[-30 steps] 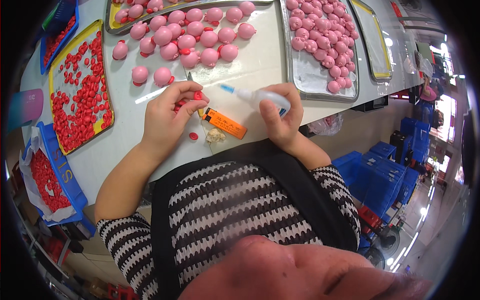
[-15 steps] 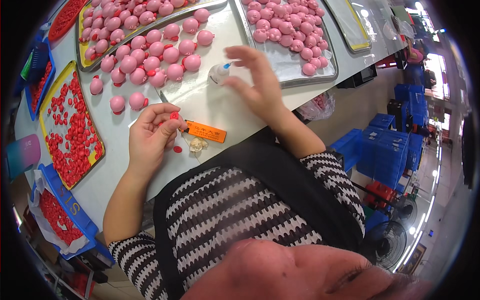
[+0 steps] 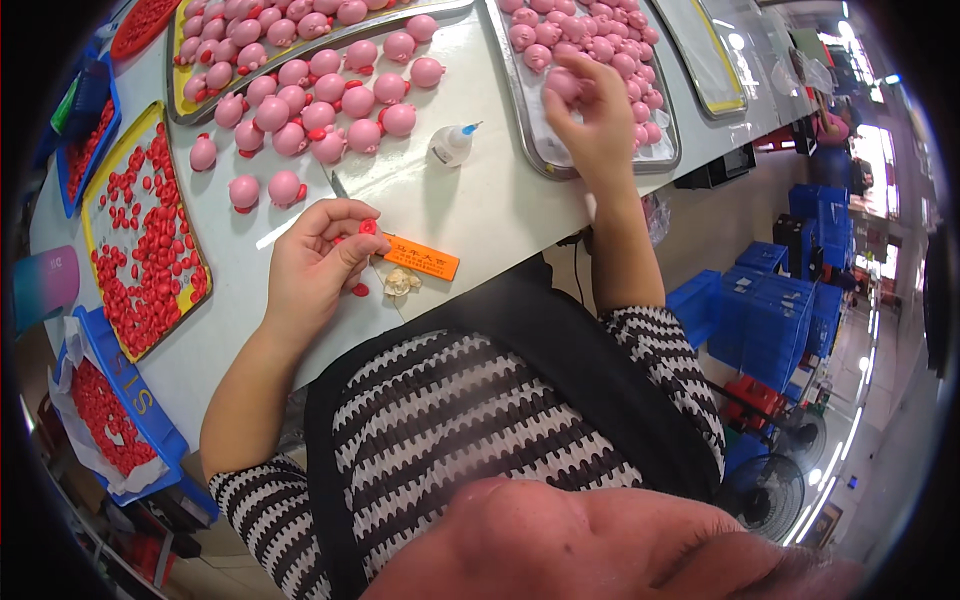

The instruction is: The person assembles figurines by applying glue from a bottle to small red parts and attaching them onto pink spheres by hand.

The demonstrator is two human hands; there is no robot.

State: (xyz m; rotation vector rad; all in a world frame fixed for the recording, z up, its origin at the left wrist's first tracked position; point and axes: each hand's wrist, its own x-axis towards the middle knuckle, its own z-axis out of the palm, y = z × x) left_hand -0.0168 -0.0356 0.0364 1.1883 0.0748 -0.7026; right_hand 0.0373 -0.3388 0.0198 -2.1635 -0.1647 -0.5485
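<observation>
My left hand [image 3: 318, 258] is closed near the table's front edge, pinching a small red oval piece [image 3: 368, 227] between thumb and fingers. Another red piece lies on the table just below it. My right hand [image 3: 600, 125] is over the metal tray [image 3: 530, 145] on the right, thumb and fingers curled round a pink ball [image 3: 564, 86] with small knobs. Many similar balls fill the back of that tray. Between my hands stands a small clear bottle [image 3: 450, 146] with a blue needle tip. An orange strip [image 3: 425, 258] lies beside my left fingers, with a crumpled beige lump [image 3: 402, 281] below it.
Pink balls with red pieces [image 3: 362, 136] stand in a group at the middle back, before another full tray [image 3: 300, 55]. A yellow-lined tray of red pieces [image 3: 158, 265] lies left. A blue bin [image 3: 130, 385] holds more. Blue crates [image 3: 760, 310] are stacked beyond the table's right edge.
My right hand has moved right, from beside the bottle to the tray, and closed round a pink ball. My left hand keeps its red piece. The whole view has shifted slightly.
</observation>
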